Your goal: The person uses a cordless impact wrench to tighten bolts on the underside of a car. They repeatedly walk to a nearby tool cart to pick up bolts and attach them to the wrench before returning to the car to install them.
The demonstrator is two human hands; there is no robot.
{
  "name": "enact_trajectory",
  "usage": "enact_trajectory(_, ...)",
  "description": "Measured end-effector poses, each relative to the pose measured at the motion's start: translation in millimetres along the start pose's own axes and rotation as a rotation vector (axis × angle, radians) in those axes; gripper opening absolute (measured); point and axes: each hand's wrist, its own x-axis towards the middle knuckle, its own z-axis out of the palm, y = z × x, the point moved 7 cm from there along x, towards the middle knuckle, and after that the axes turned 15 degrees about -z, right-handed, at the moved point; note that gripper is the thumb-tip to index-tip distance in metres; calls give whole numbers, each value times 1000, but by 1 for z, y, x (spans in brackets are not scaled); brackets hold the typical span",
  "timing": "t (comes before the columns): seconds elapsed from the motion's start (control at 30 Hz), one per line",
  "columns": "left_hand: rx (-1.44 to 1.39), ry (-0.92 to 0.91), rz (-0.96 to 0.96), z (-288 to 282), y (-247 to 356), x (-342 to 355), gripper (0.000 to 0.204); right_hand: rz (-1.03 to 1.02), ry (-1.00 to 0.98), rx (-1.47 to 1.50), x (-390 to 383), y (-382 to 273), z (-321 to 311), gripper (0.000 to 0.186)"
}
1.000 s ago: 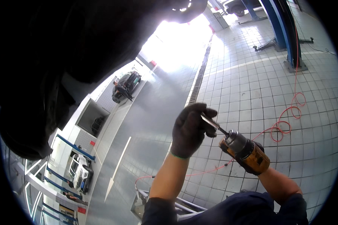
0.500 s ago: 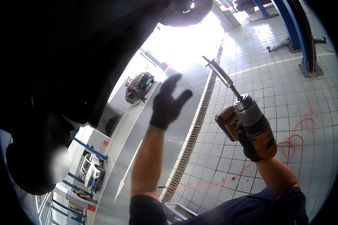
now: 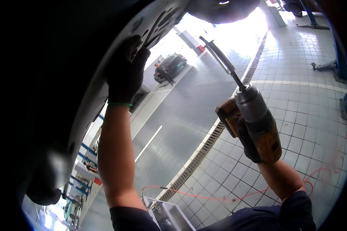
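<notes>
Fingers [image 3: 143, 57] of left hand [image 3: 125, 82] indistinct

Grey tiled floor [image 3: 297, 111] with a slotted drain grate [image 3: 196, 157] and a thin red hose [image 3: 233, 200].

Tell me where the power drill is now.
Right of centre in the head view, the power drill is in the person's right grip, with the drain grate on the floor beyond.

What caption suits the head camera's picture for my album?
Black-gloved left hand raised near a pale, perforated panel, gloved right hand holding a black-and-yellow power drill.
</notes>
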Motion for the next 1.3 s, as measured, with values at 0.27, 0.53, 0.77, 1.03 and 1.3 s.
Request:
enact_trajectory(0.27,696,311,769,-22,-8,42,26,-44,-274,416,91,115,45,35)
enact_trajectory(0.53,974,317,678,-30,-12,64,38,195,-294,1145,149,188,91,35)
enact_trajectory(0.77,1091,337,618,-22,-7,61,38,508,-256,1384,184,197,129,35)
enact_trajectory(1.03,939,304,667,-29,-11,63,50,411,-332,1405,201,187,149,30)
enact_trajectory(1.3,926,392,770,-29,-12,59,55,329,-365,1402,203,182,167,26)
